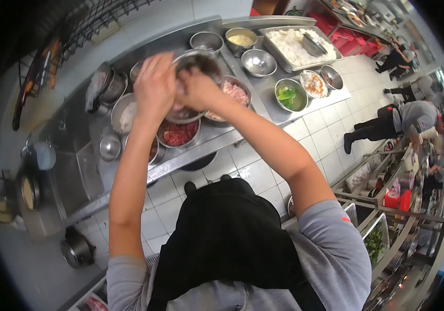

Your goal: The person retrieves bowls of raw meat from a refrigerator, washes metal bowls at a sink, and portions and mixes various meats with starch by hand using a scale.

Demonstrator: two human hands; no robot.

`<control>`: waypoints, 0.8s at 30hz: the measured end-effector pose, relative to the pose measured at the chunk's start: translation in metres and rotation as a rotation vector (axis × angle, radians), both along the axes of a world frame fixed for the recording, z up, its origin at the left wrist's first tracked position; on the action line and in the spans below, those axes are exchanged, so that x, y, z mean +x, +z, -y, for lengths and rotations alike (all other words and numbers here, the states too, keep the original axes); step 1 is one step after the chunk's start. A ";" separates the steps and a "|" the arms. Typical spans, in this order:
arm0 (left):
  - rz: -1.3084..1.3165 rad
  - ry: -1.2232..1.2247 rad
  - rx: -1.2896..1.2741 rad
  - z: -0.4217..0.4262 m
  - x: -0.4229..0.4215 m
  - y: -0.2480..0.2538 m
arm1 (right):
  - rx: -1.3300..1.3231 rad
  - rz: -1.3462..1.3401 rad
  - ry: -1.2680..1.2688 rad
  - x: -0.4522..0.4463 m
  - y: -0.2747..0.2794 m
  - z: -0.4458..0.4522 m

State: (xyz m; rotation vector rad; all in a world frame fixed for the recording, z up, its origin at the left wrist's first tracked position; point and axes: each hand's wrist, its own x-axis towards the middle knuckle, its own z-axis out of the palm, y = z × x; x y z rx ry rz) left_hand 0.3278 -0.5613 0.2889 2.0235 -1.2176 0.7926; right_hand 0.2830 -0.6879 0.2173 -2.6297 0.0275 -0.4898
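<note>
My left hand (154, 78) is over the left side of a large steel bowl (207, 63), its fingers curled inward. What it grips, if anything, is hidden. Close beside it, my right hand (197, 89) reaches over the same bowl, its fingers smeared by motion. Something pinkish shows in the bowl below my hands. Just in front of it, toward me, is a bowl of dark red meat (180, 136). To the right stands a bowl of pale pink meat (235, 93). A bowl with something white (127, 115) sits left of my left forearm.
A tray of white food (297, 49) with a metal scoop (314, 45) lies at the back right. Near it stand a bowl of green vegetables (287, 96) and an empty steel bowl (259, 63). A sink (66, 176) is at left. Co-workers (414, 116) stand at far right.
</note>
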 end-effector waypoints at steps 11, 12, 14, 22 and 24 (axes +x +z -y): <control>0.325 -0.274 -0.095 0.101 -0.013 0.038 | 0.582 -0.029 0.222 -0.014 0.022 0.103; 0.332 -0.229 -0.111 0.104 -0.006 0.036 | 0.438 0.115 0.200 -0.023 0.013 0.103; 0.362 -0.099 -0.076 0.103 0.010 0.024 | 0.225 0.223 0.113 -0.044 -0.007 0.100; 0.078 0.246 -0.137 -0.006 0.056 -0.030 | -0.031 0.075 0.114 -0.082 -0.095 0.121; -0.083 0.285 -0.221 -0.047 0.046 -0.037 | -0.081 -0.101 0.107 -0.079 -0.116 0.118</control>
